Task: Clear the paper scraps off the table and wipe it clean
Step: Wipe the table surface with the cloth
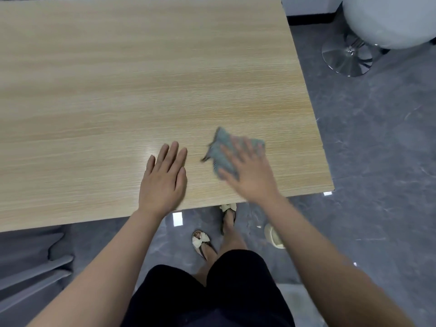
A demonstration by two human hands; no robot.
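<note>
**Wiping stage, near right corner**

Near the front right corner of the counter (141, 79), a grey-green cloth (221, 152) lies crumpled flat under the right hand (247, 171), fingers spread straight and pressing it down; hand is motion-blurred. Left hand (162, 178) rests flat on the wood just beside it, fingers straight, holding nothing. No paper scraps show on the surface, so clearing looks done and wiping is the step in hand. Next likely calls for steady downward pressure while sweeping the rest of the wood. White stool (387, 20) and grey floor (377, 161) sit beyond the edge.
</note>
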